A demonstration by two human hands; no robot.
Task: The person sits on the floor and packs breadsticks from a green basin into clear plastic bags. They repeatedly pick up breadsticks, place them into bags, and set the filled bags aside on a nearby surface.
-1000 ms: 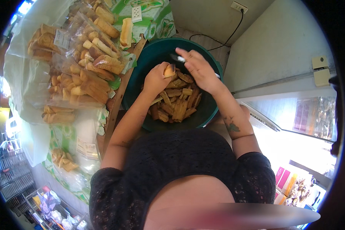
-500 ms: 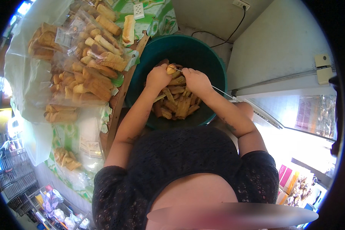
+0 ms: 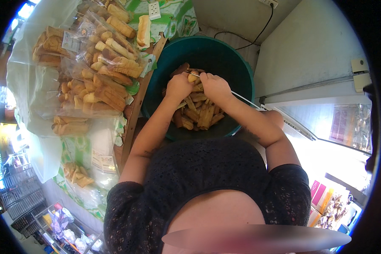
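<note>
Over a large dark green tub, my two hands meet above a heap of tan and brown elongated pieces. My left hand is closed on a small yellowish-tan piece. My right hand is closed beside it on a thin, pale, shiny strip, like a narrow blade, which touches the piece between the hands. A thin white rod slants from under my right wrist to the tub's right rim; I cannot tell whether it joins the strip. My fingertips are partly hidden.
At left, a table with a green-and-white cloth and wooden edge bears clear bags of similar pieces. A power strip and a single pale piece lie at its far end. A white cabinet-like panel stands at right.
My hands stay together over the tub, with the right hand shifted slightly to the left along the piece. The whole view has shifted a little.
</note>
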